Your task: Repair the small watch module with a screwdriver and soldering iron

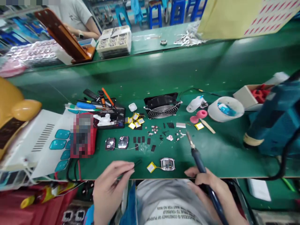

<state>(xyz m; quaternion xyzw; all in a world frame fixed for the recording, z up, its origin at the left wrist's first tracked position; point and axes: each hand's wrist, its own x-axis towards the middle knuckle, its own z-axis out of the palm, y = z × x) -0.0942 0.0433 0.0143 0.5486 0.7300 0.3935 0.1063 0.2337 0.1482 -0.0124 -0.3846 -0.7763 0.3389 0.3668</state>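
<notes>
My left hand (114, 184) is closed in a pinch on dark tweezers (138, 162), whose tips point toward the middle of the bench. In my right hand (211, 184) is a soldering iron (198, 156), its metal tip aimed up and away over the green mat. Between the hands lies an open watch-like case (167, 164) with a circuit board inside. A thin wire joins it to a small yellow-edged battery (151, 167). Neither tool touches the case. Beyond them lie several small black pads (142, 139) and two dark square device parts (123, 142).
A small black fan (161, 106) stands at the back. Several batteries (136, 121) lie left of it, near a tool tray (119, 117) and red multimeter (84, 134). At right are a white tub (225, 109) and a blue machine (274, 125). A co-worker (75, 18) sits opposite.
</notes>
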